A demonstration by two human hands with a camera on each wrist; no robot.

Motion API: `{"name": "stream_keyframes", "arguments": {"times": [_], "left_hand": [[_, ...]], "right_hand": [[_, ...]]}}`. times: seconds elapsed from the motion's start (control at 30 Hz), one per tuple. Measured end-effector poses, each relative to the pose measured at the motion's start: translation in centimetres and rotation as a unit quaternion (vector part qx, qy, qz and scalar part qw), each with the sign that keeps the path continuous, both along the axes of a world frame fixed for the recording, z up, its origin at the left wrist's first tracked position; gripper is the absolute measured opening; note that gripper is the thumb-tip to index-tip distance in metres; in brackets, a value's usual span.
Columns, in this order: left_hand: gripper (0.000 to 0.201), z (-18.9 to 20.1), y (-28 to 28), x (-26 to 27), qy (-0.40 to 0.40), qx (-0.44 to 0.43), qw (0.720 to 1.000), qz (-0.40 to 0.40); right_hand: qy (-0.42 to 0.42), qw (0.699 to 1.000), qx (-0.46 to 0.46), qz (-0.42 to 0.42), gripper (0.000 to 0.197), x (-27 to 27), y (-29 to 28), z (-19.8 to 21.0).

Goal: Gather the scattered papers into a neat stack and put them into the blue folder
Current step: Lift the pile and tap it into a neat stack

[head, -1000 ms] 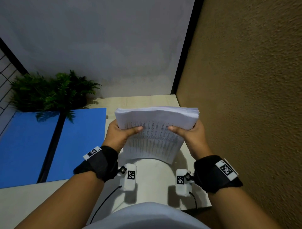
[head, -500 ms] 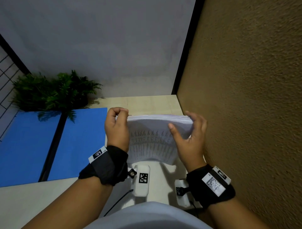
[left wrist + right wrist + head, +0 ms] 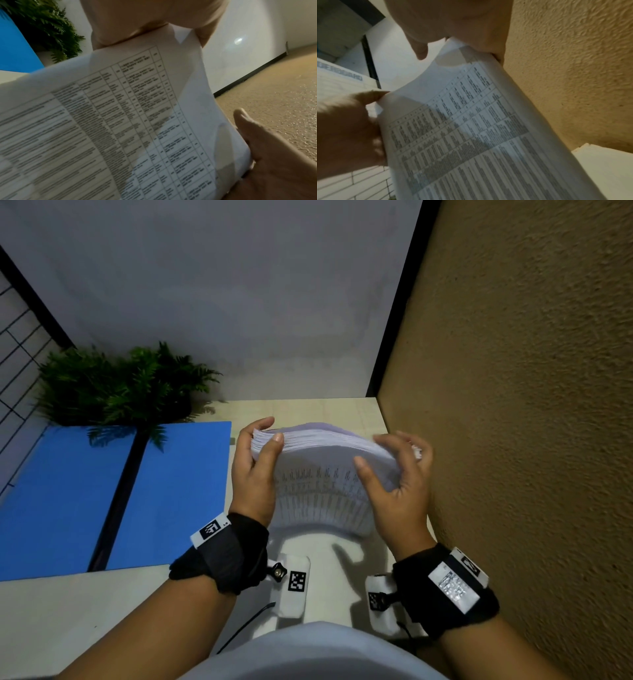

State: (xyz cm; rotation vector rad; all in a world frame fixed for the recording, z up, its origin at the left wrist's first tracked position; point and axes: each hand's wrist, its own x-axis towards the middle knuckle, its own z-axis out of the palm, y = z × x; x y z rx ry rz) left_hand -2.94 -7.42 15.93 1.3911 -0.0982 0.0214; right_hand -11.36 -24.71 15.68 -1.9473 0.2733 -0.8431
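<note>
A thick stack of printed papers stands on its lower edge on the pale table, bowed at the top. My left hand grips its top left corner, thumb on the printed front and fingers behind. My right hand holds the top right corner, fingers curled over the upper edge and thumb on the front sheet. The left wrist view shows the papers under my left hand. In the right wrist view the papers hang below my right hand. The blue folder lies open flat at the left.
A green fern-like plant stands at the table's back left, its fronds over the folder. A rough brown wall runs close along the right of the papers. A grey wall closes the back.
The stack has dropped from mid-air to stand lower on the table. Both hands slid from its sides up to its top corners, and the top edge now bows.
</note>
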Motion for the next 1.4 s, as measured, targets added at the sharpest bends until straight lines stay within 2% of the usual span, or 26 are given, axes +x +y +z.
{"name": "stream_keyframes", "arguments": {"times": [0.07,0.17,0.23,0.37,0.5,0.6,0.7,0.8,0.87,0.97,1.07,1.13,1.2,1.27,1.4], "left_hand": [[0.037,0.3,-0.1,0.2,0.007,-0.010,1.000,0.007],[0.022,0.8,-0.4,0.4,0.022,-0.021,0.999,0.016],[0.023,0.9,-0.6,0.6,0.020,-0.013,1.000,0.014],[0.041,0.6,-0.5,0.7,0.008,0.004,1.000,0.005],[0.075,-0.7,0.0,0.3,-0.009,-0.001,0.999,-0.052],[0.091,-1.5,0.3,0.1,0.010,-0.001,0.997,-0.078],[0.090,-2.3,0.2,0.3,0.027,-0.007,0.997,-0.078],[0.085,-3.1,0.1,0.6,0.044,-0.008,0.996,-0.076],[0.085,-3.5,0.2,0.9,0.050,-0.001,0.995,-0.081],[0.073,-4.1,0.2,1.5,0.055,0.025,0.995,-0.078],[0.064,-4.5,0.1,2.2,0.070,0.042,0.994,-0.073],[0.048,-4.2,-0.1,2.5,0.097,0.051,0.991,-0.072],[0.030,-3.7,-0.4,3.1,0.109,0.060,0.989,-0.074],[0.031,-3.1,-0.5,3.8,0.109,0.067,0.989,-0.074],[0.042,-2.0,0.1,4.6,0.090,0.043,0.992,-0.076]], "right_hand": [[-0.002,1.000,-0.025,0.007,0.035,0.0,0.0,0.0],[-0.015,1.000,-0.005,-0.020,0.034,0.1,-0.2,-0.1],[-0.006,1.000,-0.022,0.002,0.034,0.2,-0.2,-0.2],[-0.009,0.999,-0.003,-0.040,0.040,0.5,-0.3,-0.3],[-0.006,1.000,-0.029,-0.008,0.040,0.6,0.0,-0.4],[-0.012,0.999,0.028,-0.033,0.045,0.7,0.0,-0.2],[-0.027,0.999,0.028,0.001,0.063,0.6,0.0,-0.3],[-0.004,0.985,0.175,0.005,0.095,0.7,-0.1,-0.6],[0.020,0.972,0.232,0.023,0.102,0.7,-0.1,-0.9],[0.043,0.977,0.208,0.029,0.098,0.5,-0.1,-1.3],[0.092,0.963,0.253,0.019,0.092,1.0,-1.0,-2.2],[0.161,0.943,0.287,0.053,0.076,1.8,-1.8,-2.5],[0.191,0.928,0.311,0.071,0.051,2.7,-2.4,-2.3],[0.169,0.931,0.314,0.078,0.039,3.2,-2.8,-1.5],[0.116,0.941,0.303,0.093,0.037,3.4,-3.1,0.6]]}}
